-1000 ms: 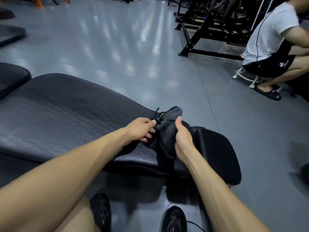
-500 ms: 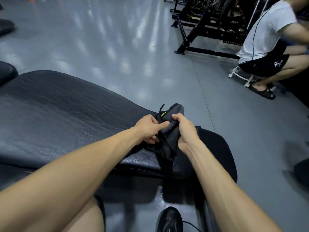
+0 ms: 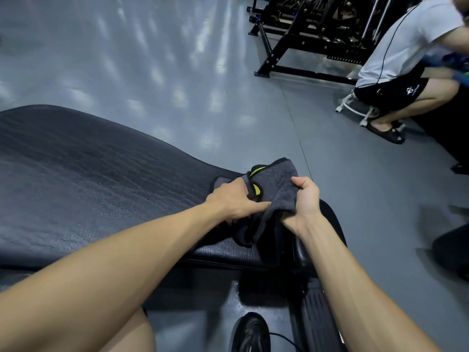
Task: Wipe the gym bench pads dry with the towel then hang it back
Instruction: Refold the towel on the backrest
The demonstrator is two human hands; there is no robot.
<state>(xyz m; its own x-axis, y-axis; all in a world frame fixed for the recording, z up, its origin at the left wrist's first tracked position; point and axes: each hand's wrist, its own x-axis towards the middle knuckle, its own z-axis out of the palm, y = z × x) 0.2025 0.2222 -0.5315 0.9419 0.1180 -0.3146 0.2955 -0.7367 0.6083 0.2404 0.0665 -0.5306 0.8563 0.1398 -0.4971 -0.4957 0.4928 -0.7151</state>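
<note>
— What's nearest you, down low?

— A black shoe on the grey floor, just beside the bench's black frame foot. Tight there, little room between shoe and frame

— And the hands?

— Both are on the towel, a dark grey cloth with a yellow tag. The left hand has its fingers curled into the towel's left side, thumb stretched along the fold. The right hand pinches the right side in a closed fist. The cloth is bunched between them, its lower end hanging down onto the pad

— Where on the bench?

— Over the narrow end of the long black pad, right at the gap before the small seat pad. The long pad widens away to the left, its far edge curving

— Beyond that?

— Open grey floor, glossy with light patches, plenty of space to the far side. On the right, well apart, another person squats on a low white stool, beside a black rack
</note>
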